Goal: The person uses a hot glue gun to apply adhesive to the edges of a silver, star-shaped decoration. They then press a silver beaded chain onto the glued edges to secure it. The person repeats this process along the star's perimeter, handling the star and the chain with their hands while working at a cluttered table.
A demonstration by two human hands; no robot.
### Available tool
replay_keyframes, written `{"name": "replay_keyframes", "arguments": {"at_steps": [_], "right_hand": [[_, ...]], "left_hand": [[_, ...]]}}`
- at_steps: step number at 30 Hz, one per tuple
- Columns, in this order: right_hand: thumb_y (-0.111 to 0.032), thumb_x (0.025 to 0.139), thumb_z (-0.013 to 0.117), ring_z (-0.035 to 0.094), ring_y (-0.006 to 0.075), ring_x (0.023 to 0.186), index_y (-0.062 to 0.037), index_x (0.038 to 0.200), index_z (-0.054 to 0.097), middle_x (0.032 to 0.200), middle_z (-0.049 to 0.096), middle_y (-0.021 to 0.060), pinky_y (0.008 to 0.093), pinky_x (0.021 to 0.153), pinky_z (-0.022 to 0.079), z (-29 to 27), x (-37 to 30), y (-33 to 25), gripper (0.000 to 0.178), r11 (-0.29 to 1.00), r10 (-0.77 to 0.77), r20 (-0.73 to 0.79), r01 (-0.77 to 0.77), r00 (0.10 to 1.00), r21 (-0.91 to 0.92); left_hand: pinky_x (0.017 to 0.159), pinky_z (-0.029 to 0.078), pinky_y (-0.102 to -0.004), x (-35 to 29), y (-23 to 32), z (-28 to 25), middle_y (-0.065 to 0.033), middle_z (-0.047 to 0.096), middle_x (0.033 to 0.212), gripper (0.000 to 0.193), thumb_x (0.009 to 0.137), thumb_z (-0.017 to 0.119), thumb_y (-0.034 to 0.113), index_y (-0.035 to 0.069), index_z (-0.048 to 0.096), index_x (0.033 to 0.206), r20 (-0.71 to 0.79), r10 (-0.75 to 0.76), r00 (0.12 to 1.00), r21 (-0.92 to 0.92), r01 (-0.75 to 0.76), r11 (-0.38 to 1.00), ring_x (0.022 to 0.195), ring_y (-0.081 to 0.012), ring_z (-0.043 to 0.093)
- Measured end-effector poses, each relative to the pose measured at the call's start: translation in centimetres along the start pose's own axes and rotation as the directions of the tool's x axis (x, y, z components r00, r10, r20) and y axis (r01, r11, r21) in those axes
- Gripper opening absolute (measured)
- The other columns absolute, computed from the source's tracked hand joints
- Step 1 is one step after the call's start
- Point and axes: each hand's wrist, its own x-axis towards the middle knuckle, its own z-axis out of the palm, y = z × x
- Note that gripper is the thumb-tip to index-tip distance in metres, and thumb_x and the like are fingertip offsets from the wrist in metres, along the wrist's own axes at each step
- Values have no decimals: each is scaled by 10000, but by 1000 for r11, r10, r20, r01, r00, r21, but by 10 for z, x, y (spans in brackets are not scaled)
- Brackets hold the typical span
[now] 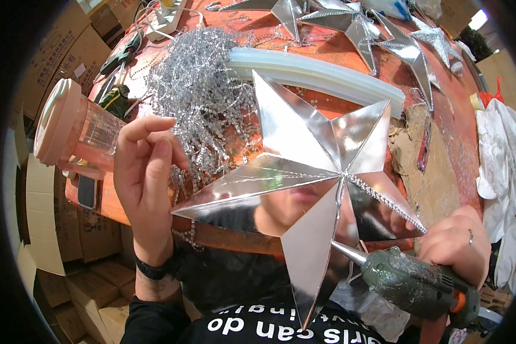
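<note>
All L fingers (146, 128) loosely bent nr tinsel (192, 71); R fingers (450, 243) grip glue gun (410, 281).

Shiny silver star (333, 166), apparently tilted

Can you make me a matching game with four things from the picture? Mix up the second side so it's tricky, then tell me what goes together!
Things:
1. Ring
2. Glue gun
3. Cup
4. Wristband

Clues:
A. Pink
B. Around the left wrist
C. On a finger of the right hand
D. Dark, with a pointed metal nozzle

Right pairs: 1-C, 2-D, 3-A, 4-B
</note>
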Motion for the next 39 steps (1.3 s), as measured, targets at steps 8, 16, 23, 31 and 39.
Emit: {"name": "replay_keyframes", "arguments": {"at_steps": [8,16,23,31,39], "right_hand": [[-236,538,624,622,152,651,-163,647,592,667,626,-45,317,595,401,-19,4,2,135,995,29,537,-74,843,63],[-245,636,687,627,188,730,-140,705,586,783,680,6,334,599,339,8,-13,-27,161,996,-83,-49,83,995,16],[-198,587,688,610,177,695,-145,697,576,711,654,-19,335,593,339,18,-14,-36,166,999,2,-108,3,994,51],[-202,519,678,600,164,661,-149,620,571,665,619,-24,317,576,375,27,-25,-42,155,998,14,-184,-2,983,62],[-237,611,684,630,188,665,-146,687,630,707,637,-13,321,553,386,24,-35,-22,130,965,-249,-11,250,968,84]], "left_hand": [[628,397,-212,2,0,5,-17,510,724,182,945,440,29,-9,536,1094,4,-11,1000,-17,11,1000,673,-76,483],[619,391,-210,1,-3,1,-17,511,723,181,941,433,16,-11,544,1081,13,11,1000,8,-12,1000,664,-73,481],[614,392,-205,1,-4,1,-23,521,735,192,948,438,33,-13,547,1098,12,2,1000,-6,-2,1000,670,-72,478],[620,391,-203,2,-6,-3,-23,520,742,208,959,450,74,-2,558,1119,17,3,1000,15,-3,1000,678,-71,473],[627,407,-203,0,-3,1,-21,541,759,223,994,452,158,-3,579,1083,35,49,998,-10,-49,999,683,-70,495]]}}
